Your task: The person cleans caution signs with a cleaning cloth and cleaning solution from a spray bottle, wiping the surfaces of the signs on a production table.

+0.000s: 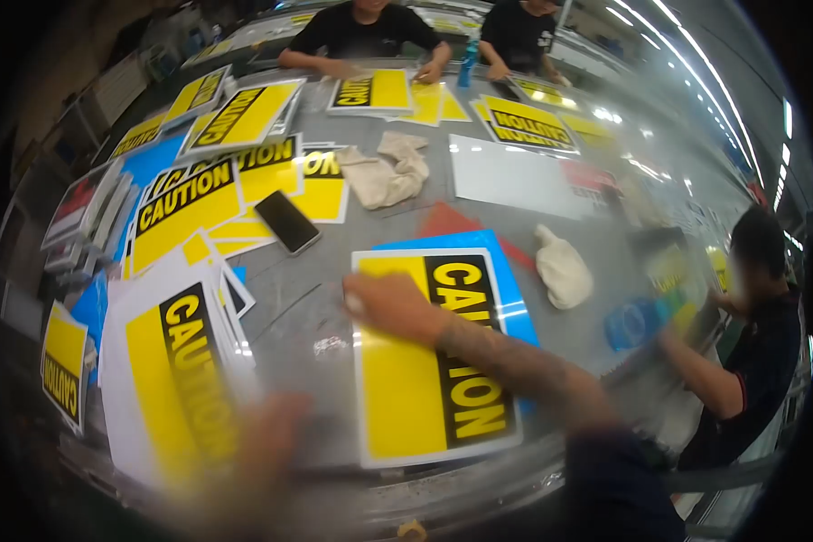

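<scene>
A yellow and black CAUTION sign (399,397) lies in front of me, on top of a blue sheet (515,312). My right hand (387,305) is closed over the sign's upper left part, its forearm crossing the lettering. A small pale spot shows at the fingers, but what they hold, if anything, I cannot make out. Smeared by motion, my left hand (275,438) is at the lower right of another CAUTION sign (158,361), which lies over white sheets on the left; its fingers cannot be read.
Several CAUTION signs (185,212) are piled at the left, near a black phone (286,222). Beige cloths (388,172) and a white cloth bundle (565,268) lie farther back. Co-workers stand across the table; another person (741,361) at the right has a hand near a blue object (630,325).
</scene>
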Demonstrator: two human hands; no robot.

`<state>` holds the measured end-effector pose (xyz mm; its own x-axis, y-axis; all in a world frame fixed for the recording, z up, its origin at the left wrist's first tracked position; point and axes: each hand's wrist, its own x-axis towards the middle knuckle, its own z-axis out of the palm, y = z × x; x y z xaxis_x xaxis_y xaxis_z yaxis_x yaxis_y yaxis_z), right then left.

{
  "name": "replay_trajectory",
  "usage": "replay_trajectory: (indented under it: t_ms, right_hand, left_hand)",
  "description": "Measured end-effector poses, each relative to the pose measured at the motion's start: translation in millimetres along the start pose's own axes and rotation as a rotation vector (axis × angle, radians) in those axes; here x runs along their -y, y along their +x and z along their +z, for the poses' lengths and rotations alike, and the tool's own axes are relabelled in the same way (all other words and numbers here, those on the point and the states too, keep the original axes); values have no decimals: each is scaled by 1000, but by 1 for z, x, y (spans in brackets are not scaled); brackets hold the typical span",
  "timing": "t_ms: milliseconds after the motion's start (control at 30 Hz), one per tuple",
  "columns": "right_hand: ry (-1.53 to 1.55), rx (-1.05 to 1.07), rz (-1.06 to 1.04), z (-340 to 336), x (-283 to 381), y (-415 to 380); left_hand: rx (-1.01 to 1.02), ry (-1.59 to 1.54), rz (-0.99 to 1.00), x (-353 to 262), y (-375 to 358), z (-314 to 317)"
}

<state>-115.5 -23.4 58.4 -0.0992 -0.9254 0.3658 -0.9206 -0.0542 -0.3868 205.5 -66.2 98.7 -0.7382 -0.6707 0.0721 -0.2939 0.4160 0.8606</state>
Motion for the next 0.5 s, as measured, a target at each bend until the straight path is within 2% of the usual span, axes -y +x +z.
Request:
replay_trajectory:
  t_ms: [33,67,100,200,233,267,333,367,467,500]
  right_hand:
    - [-26,-103,84,2,-31,17]
    - [-37,-202,74,-2,-55,32]
    - [-68,-211,127,-7,-73,41]
    - [-122,-107,88,-14,-73,42]
    - [-102,-128,-25,-13,-61,31]
    - [-77,-40,2,-8,-46,16]
    - [-29,24,-172,-13,-21,0]
    - [-38,6,-133,-14,-32,7]
    - [-39,-49,28,-6,-53,24]
    - [-43,-68,67,-4,-54,29]
  left_hand:
    - [14,-38,11,7,-1,-3]
    - [24,-75,16,10,-2,-5]
    - [26,-103,29,8,-2,-2]
    - [-21,-97,194,7,-1,3]
    - [-23,-9,205,14,-3,3]
    - [-27,78,217,20,-5,3]
    - [-12,128,221,10,-1,5]
    - [39,129,166,2,-1,3]
    - [96,192,262,3,4,14]
    - [99,182,240,17,3,19]
